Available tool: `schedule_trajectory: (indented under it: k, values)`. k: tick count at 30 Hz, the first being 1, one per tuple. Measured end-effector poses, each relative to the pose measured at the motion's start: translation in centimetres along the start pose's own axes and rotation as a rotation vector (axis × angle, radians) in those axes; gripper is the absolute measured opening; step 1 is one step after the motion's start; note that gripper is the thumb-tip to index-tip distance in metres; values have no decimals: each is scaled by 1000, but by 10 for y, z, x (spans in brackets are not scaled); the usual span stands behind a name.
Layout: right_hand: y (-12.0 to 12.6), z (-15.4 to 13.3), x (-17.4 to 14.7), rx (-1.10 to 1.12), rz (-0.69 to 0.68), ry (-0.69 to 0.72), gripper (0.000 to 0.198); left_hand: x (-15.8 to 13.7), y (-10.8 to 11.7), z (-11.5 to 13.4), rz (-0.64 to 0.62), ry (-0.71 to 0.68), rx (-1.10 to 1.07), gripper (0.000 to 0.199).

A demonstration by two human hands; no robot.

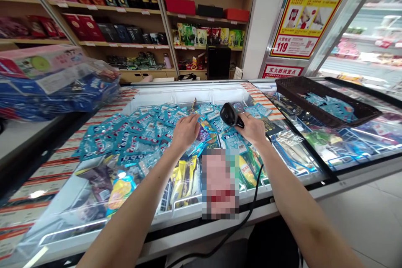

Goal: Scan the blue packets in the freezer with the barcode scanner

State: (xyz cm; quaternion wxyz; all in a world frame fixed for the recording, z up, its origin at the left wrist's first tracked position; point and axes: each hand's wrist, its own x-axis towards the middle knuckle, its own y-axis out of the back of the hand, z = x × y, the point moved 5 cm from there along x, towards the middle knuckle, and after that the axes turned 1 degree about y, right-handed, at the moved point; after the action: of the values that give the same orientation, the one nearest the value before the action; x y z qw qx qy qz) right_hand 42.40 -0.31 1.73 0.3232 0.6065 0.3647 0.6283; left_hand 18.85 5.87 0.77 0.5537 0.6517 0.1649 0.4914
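A black handheld barcode scanner (228, 114) is gripped by my right hand (253, 129), its head turned to the left. From it a black cable (258, 182) runs down toward the front edge. My left hand (186, 132) is over a spread of blue snack packets (138, 136) on the freezer's glass top, fingers curled down. Whatever those fingers grip is hidden behind the hand. One blue packet (233, 141) lies below the scanner. A purple packet (204, 135) shows between my hands.
Under the glass of the chest freezer (185, 214) are wrapped ice creams (184, 180). A brown basket (364, 114) with more blue packets stands at right. Plastic-wrapped boxes (56, 88) are piled at left. Shelves (210, 16) of goods stand behind. A pixelated patch covers the front middle.
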Motion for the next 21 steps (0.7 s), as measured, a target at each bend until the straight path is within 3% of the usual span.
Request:
schedule_trajectory:
  k: [7, 11, 17, 21]
  values:
    - [2, -3, 0, 21, 26, 27, 35, 41, -34, -14, -121, 87, -21, 50]
    - [2, -4, 1, 28, 27, 33, 37, 48, -44, -14, -196, 41, 7, 50]
    - [4, -6, 2, 29, 12, 34, 39, 42, -29, 0, -107, -24, -52, 34]
    - [3, -8, -1, 25, -6, 57, 39, 43, -23, -5, 99, 144, -98, 33]
